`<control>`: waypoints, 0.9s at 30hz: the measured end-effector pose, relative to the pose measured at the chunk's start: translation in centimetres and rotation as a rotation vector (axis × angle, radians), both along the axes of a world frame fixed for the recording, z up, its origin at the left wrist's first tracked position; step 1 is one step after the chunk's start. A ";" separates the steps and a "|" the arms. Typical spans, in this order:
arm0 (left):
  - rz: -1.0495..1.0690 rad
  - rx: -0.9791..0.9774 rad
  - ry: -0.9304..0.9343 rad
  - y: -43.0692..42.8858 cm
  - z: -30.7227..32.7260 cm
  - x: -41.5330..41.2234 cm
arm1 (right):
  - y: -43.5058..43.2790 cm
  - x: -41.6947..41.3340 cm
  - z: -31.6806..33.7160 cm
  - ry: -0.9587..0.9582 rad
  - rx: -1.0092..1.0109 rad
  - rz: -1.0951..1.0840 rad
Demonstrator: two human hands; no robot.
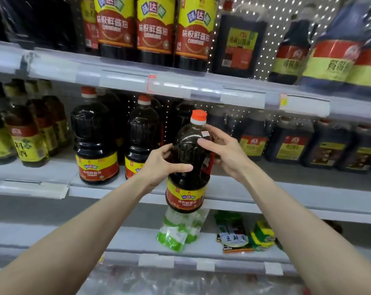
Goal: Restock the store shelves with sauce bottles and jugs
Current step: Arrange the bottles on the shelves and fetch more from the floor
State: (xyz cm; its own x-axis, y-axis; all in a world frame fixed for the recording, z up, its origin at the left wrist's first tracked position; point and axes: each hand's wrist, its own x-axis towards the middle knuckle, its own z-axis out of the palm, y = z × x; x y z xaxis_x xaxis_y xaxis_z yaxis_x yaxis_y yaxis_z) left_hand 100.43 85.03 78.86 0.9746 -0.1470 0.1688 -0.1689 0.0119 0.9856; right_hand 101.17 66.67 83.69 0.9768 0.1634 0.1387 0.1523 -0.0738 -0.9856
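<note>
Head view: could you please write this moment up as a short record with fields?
held: bottle, upright, orange cap
left grip: wrapped round its waist
right grip: on its shoulder
place: before the middle shelf, not yet on it
neighbours: like bottles left, jugs right

Both hands hold one sauce bottle (186,173) upright in front of the middle shelf (276,196). The left hand (159,165) grips its waist, thumb across the front. The right hand (227,152) holds the shoulder, thumb in front, fingers behind. Orange cap (199,116) fitted. The base hangs below the shelf's front edge. Two matching bottles (95,141) stand on that shelf to the left, dark jugs (288,145) to the right. Green-and-white bags (176,228) lie on the shelf beneath.
</note>
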 end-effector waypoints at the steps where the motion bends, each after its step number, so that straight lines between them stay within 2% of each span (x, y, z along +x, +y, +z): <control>1: 0.012 -0.007 -0.003 -0.3 0.0 0.6 | -0.2 0.8 -0.1 -0.008 -0.001 0.014; 18: 0.151 -0.068 0.032 -2.3 -1.9 7.0 | -1.1 9.5 -2.2 -0.089 0.035 0.086; 27: 0.190 -0.036 -0.072 -3.1 -4.1 6.7 | -1.0 10.1 -4.2 -0.099 0.077 0.061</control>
State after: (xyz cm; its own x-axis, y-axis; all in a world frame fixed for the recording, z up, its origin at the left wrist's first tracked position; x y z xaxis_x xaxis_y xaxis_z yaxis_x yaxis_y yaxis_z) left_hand 107.13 81.95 74.73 0.9694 0.0454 0.2412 -0.2418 0.0077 0.9703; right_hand 111.23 65.64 79.45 0.9462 0.2071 0.2484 0.2511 0.0134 -0.9679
